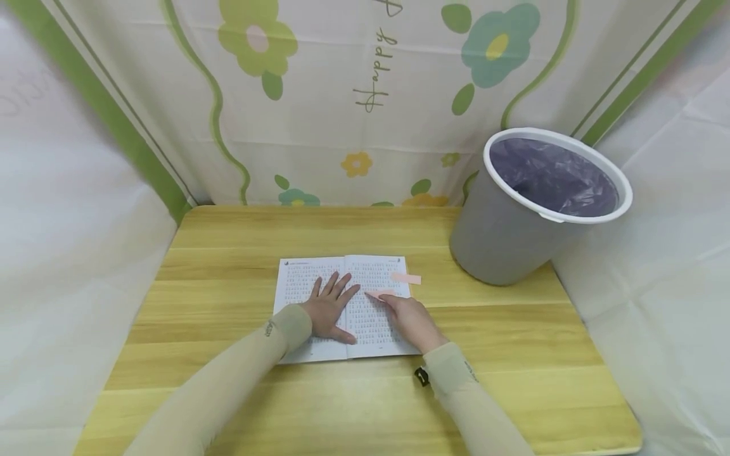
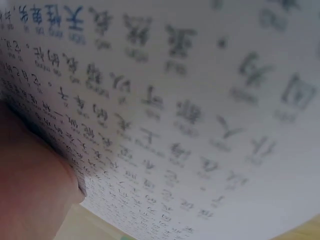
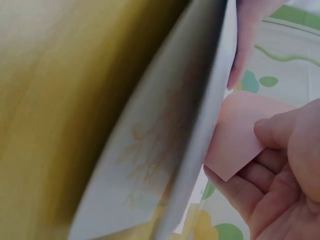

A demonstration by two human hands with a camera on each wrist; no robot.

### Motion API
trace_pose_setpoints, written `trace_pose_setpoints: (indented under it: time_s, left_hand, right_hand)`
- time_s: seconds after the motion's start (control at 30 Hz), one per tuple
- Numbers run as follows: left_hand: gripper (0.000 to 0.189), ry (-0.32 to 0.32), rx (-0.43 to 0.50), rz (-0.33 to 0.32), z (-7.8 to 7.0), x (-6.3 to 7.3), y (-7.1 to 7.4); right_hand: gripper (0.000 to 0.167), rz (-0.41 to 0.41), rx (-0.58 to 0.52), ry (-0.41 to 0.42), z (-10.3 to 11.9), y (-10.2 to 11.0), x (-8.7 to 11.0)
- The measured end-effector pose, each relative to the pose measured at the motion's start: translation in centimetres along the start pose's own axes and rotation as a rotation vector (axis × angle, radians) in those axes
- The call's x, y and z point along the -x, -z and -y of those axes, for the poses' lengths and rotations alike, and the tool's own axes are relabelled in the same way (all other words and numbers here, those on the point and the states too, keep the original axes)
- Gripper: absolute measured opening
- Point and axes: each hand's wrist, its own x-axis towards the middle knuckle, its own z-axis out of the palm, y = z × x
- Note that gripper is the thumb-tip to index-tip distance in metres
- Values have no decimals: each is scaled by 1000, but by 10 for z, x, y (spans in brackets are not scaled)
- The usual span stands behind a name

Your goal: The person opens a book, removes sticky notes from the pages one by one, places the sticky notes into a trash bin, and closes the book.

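An open book [image 1: 371,335] with printed text lies on the wooden table. My left hand [image 1: 329,312] rests on its left page with the fingers spread, thumb reaching across the central fold. In the left wrist view, part of that hand [image 2: 35,185] shows beside the lines of print. Over the right page, my right hand [image 1: 413,320] pinches a pink paper slip [image 3: 237,130] between thumb and fingers. Another pink strip [image 1: 406,278] lies across the right page's outer edge, higher up, with one end sticking out past the book.
A grey bin [image 1: 496,234] with a white rim and dark plastic liner stands at the table's back right corner. Flower-patterned cloth [image 1: 319,126] hangs behind the table [image 1: 228,253]. A small black object [image 1: 421,377] shows beside my right cuff.
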Motion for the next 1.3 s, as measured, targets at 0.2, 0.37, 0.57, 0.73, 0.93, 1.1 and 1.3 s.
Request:
trace_pose_setpoints:
  time_s: [0.2, 0.37, 0.57, 0.73, 0.93, 1.1, 1.3]
  left_hand:
    - [129, 3, -10, -34, 2, -5, -5]
    - [133, -8, 7, -64, 5, -10, -8]
    - [133, 15, 20, -40, 0, -10, -3]
    - [133, 38, -7, -20, -3, -11, 0]
    - [134, 56, -26, -12, -7, -10, 4]
    - [131, 63, -31, -7, -11, -7, 9]
    - [130, 68, -30, -5, -14, -3, 14]
  right_hand:
    - [34, 3, 4, 7, 0, 2, -1]
    - [33, 2, -4, -4, -1, 4, -1]
    - [31, -2, -8, -11, -3, 6, -2]
    - [32, 15, -13, -40, -3, 7, -2]
    - [34, 27, -23, -81, -1, 10, -3]
    - [33, 4, -24, -58, -1, 12, -3]
    - [32, -23, -29, -46, 0, 14, -2]
